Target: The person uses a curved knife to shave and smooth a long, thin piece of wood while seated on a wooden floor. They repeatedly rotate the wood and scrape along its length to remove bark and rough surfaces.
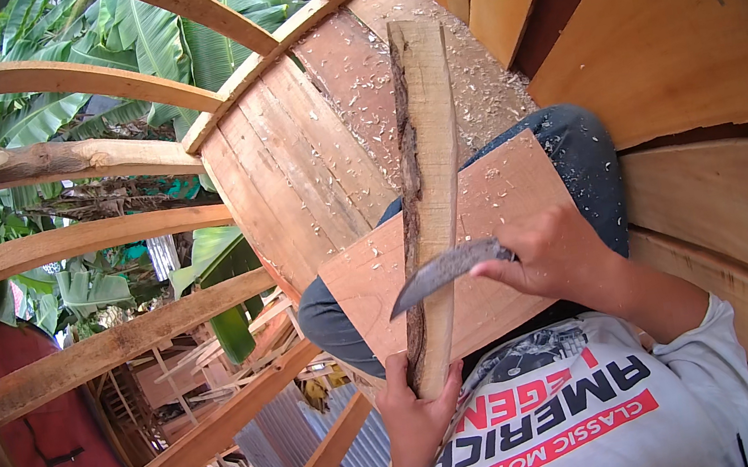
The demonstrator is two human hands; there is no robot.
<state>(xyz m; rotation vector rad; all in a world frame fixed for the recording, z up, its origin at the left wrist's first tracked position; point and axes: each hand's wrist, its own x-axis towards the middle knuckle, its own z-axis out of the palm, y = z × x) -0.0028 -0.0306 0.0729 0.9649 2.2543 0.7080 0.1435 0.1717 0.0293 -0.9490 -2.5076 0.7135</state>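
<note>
A long pale wooden plank with dark bark along its left edge lies across a flat square board on my lap. Its far end reaches out over the floor. Around the plank's near end, the fingers of my left hand are closed, thumb on one side. My right hand grips a knife whose broad, curved blade crosses above the plank, tip pointing left. The knife's handle is hidden inside my fist. I cannot tell whether the blade touches the wood.
Wood shavings litter the plank floor and the board. A slatted wooden railing runs along the left, with banana leaves and corrugated metal sheets beyond. Wooden wall boards stand close on the right.
</note>
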